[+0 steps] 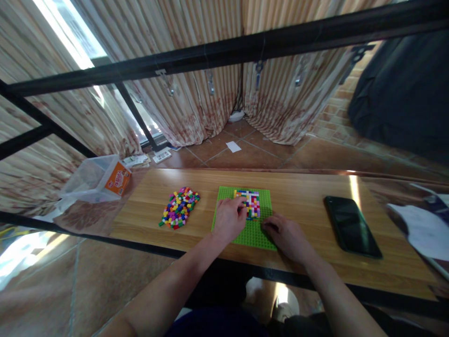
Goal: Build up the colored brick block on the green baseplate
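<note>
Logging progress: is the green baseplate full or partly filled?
The green baseplate is partly filled: colourful bricks sit toward its far edge; its near part is bare.

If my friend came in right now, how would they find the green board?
Start at the long wooden table. Near its middle, between the heap of loose bricks on the left and the dark phone on the right, lies the board. Unlike them, it's one flat, green, studded sheet.

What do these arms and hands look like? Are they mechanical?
No, they're human: the left hand and right hand wear no gloves. The forearms show no sleeves, watch or cables. Dark blue clothing appears at the bottom.
</note>
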Motion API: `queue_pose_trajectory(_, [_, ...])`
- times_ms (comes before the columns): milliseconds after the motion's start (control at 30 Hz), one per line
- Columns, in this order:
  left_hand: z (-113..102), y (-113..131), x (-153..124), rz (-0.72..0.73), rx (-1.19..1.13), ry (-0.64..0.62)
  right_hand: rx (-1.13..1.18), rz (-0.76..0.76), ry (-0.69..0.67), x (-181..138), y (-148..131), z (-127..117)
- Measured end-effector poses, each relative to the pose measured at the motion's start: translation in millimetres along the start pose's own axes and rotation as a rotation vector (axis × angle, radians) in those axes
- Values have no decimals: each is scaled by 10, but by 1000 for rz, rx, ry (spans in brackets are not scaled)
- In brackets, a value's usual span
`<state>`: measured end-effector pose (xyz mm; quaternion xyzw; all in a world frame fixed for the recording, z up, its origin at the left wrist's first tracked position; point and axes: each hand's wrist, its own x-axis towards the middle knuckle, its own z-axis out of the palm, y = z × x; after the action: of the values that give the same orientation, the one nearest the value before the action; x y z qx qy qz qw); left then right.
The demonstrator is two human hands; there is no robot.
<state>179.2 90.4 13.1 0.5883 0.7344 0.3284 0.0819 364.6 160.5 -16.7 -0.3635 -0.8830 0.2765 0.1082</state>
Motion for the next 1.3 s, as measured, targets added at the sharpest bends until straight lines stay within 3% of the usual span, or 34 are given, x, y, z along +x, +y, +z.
queue_pose_trajectory(333, [-13,50,58,-78,-40,-34,-22,23,-16,16,-7,11])
queue_pose_trajectory(633, [38,0,12,-44,-52,-2,-16,23,-23,15,32,33])
queue_pose_trajectory(767, [-52,-48,-41,-54,-53,74,3,5,-8,-7,84,62])
queue_pose_trajectory(900, [-290,-326,-111,-60,76,141,14,-10,4,-17,136,89])
queue_pose_trajectory(1100, [-682,-968,-280,-323,398,182,21,-8,21,3,161,105])
queue_pose_trajectory(1300, [-732,-1080,-283,-344,568,121,20,-13,47,-3,176,114])
